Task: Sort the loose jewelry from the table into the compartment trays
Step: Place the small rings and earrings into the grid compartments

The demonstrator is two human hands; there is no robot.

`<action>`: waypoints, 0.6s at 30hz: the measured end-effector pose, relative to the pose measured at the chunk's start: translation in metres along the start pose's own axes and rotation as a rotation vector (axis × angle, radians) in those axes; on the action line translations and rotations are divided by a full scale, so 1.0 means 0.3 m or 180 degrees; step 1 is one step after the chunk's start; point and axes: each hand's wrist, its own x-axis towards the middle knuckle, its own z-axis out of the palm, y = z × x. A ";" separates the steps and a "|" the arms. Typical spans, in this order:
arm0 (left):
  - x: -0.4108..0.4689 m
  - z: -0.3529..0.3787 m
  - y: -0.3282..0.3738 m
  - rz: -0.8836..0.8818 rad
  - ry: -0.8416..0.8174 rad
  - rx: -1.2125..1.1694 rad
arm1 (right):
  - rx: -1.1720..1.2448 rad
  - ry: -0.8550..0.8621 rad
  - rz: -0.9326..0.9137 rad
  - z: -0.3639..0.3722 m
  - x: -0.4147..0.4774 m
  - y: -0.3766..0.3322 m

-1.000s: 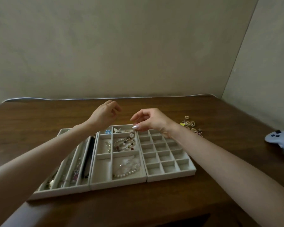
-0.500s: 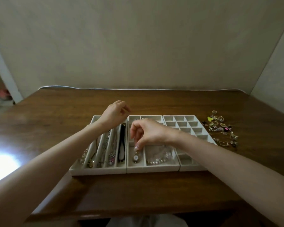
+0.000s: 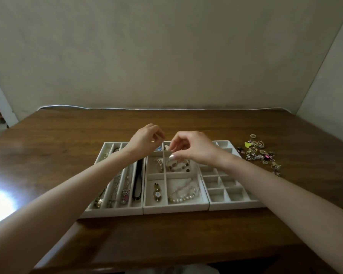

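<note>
Standing part-filled: left tray, middle tray; grid tray looked empty, pile lay unsorted; left hand, right hand curled, pinch unclear.

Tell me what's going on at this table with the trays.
A person is sorting jewelry into three trays on a wooden table. Both hands hang over the middle tray: the right hand, fingers curled, sits above a beaded bracelet in its compartment, the left hand beside it; whether either grips anything is unclear. A pile of loose rings and charms lies right of the trays, beside the grid tray, whose visible cells look empty.
</note>
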 end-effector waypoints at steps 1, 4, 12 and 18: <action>0.008 0.015 0.015 0.0046 -0.0051 -0.0014 | -0.0092 0.0141 0.0017 -0.030 -0.003 0.025; 0.045 0.070 0.070 0.0104 -0.0214 -0.0040 | -0.0230 0.0520 0.0232 -0.128 -0.011 0.131; 0.183 0.252 0.229 0.0342 -0.0549 -0.0201 | -0.0538 0.1523 0.0958 -0.362 -0.053 0.403; 0.292 0.360 0.318 0.0382 -0.0670 -0.0394 | -0.1319 0.1221 0.1481 -0.414 -0.053 0.522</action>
